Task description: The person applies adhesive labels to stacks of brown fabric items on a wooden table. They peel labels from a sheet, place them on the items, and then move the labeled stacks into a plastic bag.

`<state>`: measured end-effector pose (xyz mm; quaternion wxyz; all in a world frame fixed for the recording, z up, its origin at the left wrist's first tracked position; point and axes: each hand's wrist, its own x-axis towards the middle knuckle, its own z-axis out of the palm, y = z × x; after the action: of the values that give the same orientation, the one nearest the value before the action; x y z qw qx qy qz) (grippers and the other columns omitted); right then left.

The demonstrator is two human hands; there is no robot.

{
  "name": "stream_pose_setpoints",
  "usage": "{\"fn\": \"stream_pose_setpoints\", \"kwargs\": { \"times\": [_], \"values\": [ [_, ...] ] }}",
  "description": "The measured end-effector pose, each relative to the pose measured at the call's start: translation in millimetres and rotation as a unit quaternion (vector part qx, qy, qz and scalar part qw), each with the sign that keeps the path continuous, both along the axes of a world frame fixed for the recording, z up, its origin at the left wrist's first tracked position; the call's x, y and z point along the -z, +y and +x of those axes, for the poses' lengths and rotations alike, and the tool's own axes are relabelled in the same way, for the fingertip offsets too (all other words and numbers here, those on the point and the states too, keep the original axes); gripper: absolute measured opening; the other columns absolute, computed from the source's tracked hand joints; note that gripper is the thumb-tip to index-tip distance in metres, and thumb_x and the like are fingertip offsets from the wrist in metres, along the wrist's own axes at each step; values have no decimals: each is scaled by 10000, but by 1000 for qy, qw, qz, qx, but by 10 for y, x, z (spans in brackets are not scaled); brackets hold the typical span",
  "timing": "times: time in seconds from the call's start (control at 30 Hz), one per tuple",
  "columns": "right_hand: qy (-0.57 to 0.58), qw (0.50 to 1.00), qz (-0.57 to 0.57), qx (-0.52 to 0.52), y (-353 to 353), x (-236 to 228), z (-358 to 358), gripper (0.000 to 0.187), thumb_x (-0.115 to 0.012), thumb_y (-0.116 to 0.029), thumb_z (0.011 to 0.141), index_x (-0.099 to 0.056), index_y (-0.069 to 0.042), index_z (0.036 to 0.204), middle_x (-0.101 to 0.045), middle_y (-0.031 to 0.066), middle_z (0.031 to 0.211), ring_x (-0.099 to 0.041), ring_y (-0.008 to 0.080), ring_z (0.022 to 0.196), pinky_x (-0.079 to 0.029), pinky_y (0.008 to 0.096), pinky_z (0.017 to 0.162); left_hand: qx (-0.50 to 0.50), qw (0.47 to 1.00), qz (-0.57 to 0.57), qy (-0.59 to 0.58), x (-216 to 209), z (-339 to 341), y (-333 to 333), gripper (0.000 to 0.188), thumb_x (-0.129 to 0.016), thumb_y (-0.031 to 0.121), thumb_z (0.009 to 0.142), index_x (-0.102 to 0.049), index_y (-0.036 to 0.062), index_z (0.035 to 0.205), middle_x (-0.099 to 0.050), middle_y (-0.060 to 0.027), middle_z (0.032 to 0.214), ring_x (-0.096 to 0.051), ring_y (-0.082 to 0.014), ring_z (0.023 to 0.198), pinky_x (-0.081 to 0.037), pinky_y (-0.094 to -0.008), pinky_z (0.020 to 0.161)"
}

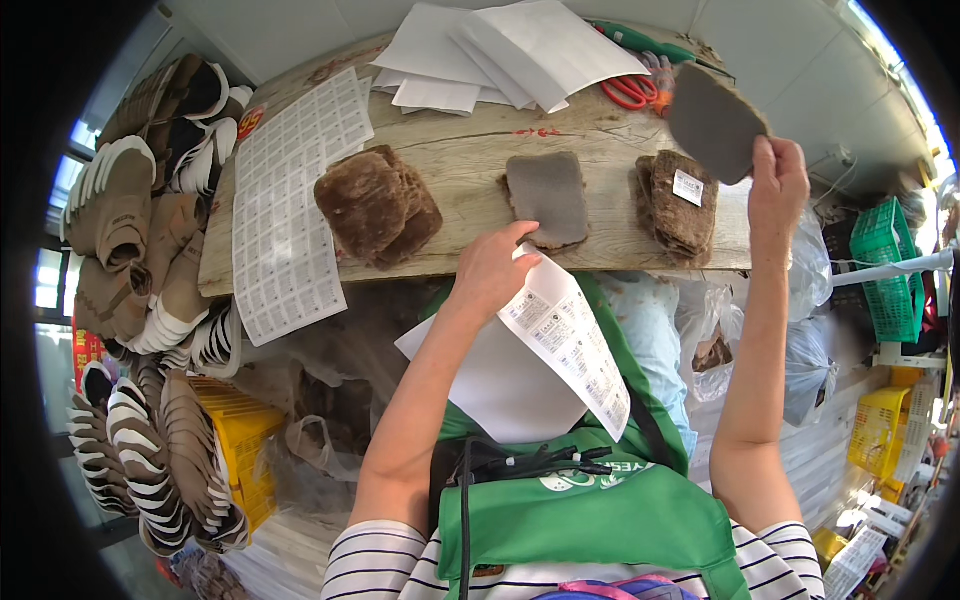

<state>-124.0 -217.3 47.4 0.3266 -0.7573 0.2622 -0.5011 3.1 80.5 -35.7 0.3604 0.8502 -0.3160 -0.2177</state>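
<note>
Raised at the right, my right hand (779,180) pinches the lower edge of a fur patch (718,122), its flat grey backing facing me. My left hand (490,272) is closed on a white sheet of printed labels (572,340), which hangs over my lap. Its fingertips are at the near edge of another patch (548,195), lying grey side up on the table. Right of that lies a pile of brown fur patches (680,222), with a small white label (688,187) on the top one. More brown patches (365,205) are stacked to the left.
A long label sheet (290,220) drapes over the wooden table's (455,130) left edge. White papers (500,55), red-handled scissors (630,92) and a green tool (640,40) lie at the back. Stacked shoes (130,230) stand left, beside a yellow crate (240,440).
</note>
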Motion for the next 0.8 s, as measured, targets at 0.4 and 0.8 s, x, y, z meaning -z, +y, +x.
{"fn": "stream_pose_setpoints", "kwargs": {
  "times": [0.4, 0.8],
  "values": [
    [250, 948, -96, -175, 988, 646, 23, 326, -763, -195, 776, -654, -54, 1049, -652, 114, 994, -613, 315, 1003, -522, 416, 856, -42, 980, -95, 171, -56, -31, 230, 452, -750, 177, 859, -627, 42, 1273, -713, -231, 1059, -700, -274, 944, -526, -372, 826],
    [246, 947, -86, -188, 1259, 993, 583, 194, -734, -209, 814, -721, -47, 921, -660, 122, 818, -647, 319, 731, -519, 406, 684, -12, 997, -79, 16, -3, -35, 172, 462, -753, 166, 858, -624, 50, 1286, -691, -259, 1112, -671, -324, 1071, -513, -405, 901]
  ]
}}
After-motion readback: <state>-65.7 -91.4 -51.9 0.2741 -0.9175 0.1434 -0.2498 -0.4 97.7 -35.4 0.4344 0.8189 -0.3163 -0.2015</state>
